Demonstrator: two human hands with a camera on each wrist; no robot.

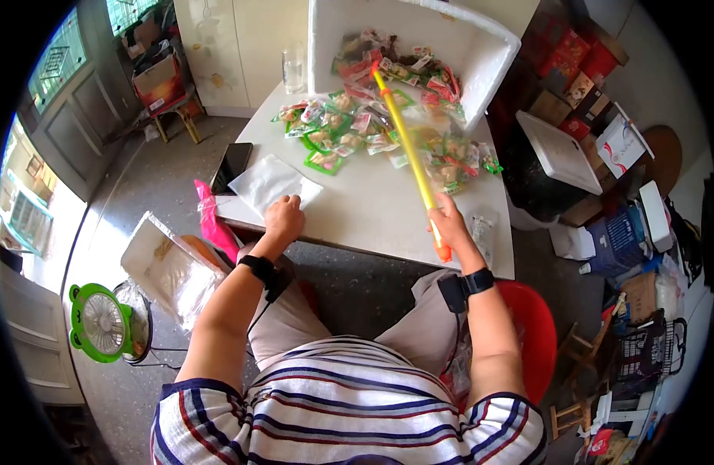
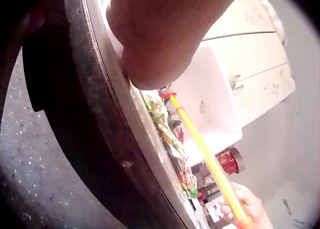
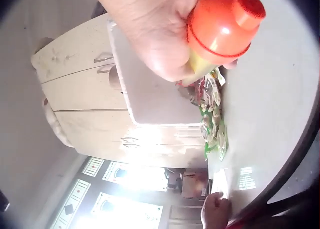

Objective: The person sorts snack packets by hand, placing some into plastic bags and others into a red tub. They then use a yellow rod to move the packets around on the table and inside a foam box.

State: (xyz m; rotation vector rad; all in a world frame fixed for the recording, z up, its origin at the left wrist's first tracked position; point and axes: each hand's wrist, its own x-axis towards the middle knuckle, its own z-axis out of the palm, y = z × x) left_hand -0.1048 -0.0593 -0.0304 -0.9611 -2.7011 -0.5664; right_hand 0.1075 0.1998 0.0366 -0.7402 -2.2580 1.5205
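Note:
My right hand grips a long yellow stick near its orange end cap. The stick slants up and away over the table, and its red tip overlaps the heap of packets at the box mouth. In the right wrist view the orange cap sticks out of the fist. My left hand rests at the near edge of a clear plastic bag, fingers loosely curled. Small wrapped snack packets, many with green edges, lie spread over the table and into a white foam box tipped on its side.
A dark phone lies by the table's left edge, near a pink bag. A drinking glass stands beside the foam box. Below left are another foam box and a green fan. Stacked cartons line the right side.

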